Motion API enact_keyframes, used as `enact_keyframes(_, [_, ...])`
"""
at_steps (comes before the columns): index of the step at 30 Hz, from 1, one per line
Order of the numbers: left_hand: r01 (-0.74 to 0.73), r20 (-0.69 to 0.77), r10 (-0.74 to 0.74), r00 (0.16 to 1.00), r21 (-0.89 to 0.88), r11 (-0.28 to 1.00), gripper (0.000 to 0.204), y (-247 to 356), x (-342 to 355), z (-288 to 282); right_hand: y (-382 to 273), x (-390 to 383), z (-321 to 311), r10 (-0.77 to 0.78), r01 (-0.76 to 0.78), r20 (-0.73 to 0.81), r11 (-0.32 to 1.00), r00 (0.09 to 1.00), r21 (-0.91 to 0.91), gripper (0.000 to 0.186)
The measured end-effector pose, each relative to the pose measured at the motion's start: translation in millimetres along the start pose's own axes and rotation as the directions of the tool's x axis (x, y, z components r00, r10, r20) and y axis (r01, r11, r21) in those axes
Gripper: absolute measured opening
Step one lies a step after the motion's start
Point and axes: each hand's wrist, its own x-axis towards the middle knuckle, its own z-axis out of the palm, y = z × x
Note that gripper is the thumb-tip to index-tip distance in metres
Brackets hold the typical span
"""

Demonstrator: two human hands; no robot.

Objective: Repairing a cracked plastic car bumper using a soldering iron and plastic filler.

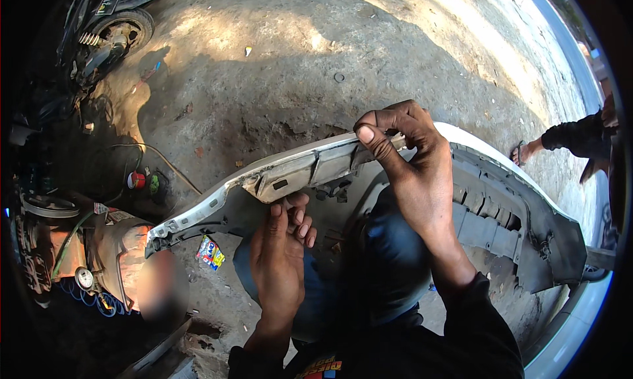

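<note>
A white car bumper (217, 194) lies across my bent knees, its grey inner side with ribs and slots turned toward me. My right hand (419, 161) is closed in a pinch at the upper edge, near the middle; what sits between thumb and fingers is hidden. Just below the inner flange (283, 182), my left hand (280, 247) has its fingers curled and the thumb up against them. Its fingertips are at the flange's lower edge, and whatever they pinch is too small to make out.
An orange air compressor (112, 253) with a gauge and hose stands at the left. Behind it is a parked motorcycle (109, 42). A colourful packet (211, 252) lies on the ground by my knee. Another person's foot (524, 153) is at the right, near a pale car panel (573, 326).
</note>
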Motion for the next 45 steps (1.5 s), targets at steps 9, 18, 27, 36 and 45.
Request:
enact_keyframes(9, [-0.027,0.013,0.028,1.0,-0.034,0.999,0.019,-16,11,-1,-8,7,-17,0.11,-0.103,-0.1,0.992,0.989,0.071,0.015])
enact_keyframes(18, [0.035,0.011,-0.033,0.999,-0.193,0.981,0.022,-27,16,1,29,0,-10,0.042,-0.04,-0.035,0.998,0.999,0.043,0.012])
enact_keyframes(27, [0.059,0.009,-0.059,0.998,0.022,0.998,0.02,-31,16,41,52,7,-30,0.044,-0.027,-0.16,0.994,0.986,0.107,0.014])
enact_keyframes(36, [0.043,-0.046,-0.052,0.998,-0.171,0.984,0.019,-38,27,67,46,10,-25,-0.064,0.063,-0.036,0.998,0.997,-0.023,0.015])
enact_keyframes(45, [-0.003,-0.14,0.004,0.99,0.004,1.0,0.017,-45,43,76,38,5,-13,-0.248,0.26,0.096,0.955,0.964,-0.142,0.019])
